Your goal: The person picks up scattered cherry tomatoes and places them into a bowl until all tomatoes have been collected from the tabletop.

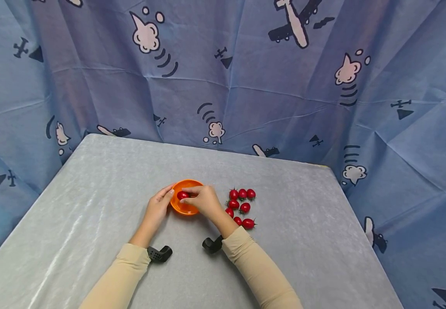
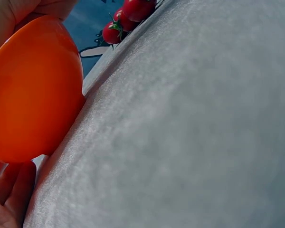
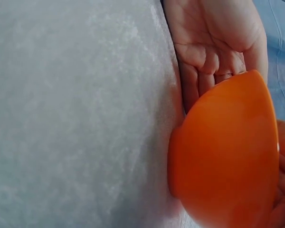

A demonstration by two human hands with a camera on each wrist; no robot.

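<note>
Orange and glossy, the bowl stands upright on the table, between the two hands. At its left side the left hand grips it, thumb at the rim and fingers along the outer wall. From its right side the right hand reaches over the rim, thumb and fingertips pinching one tomato inside the bowl. The loose tomatoes cluster right of the bowl, nearer the right hand, partly behind its wrist; the nearest one's long axis runs roughly sideways, stem end away from the bowl. Wide tabletop spreads left of the bowl and beyond it to the far edge.
</note>
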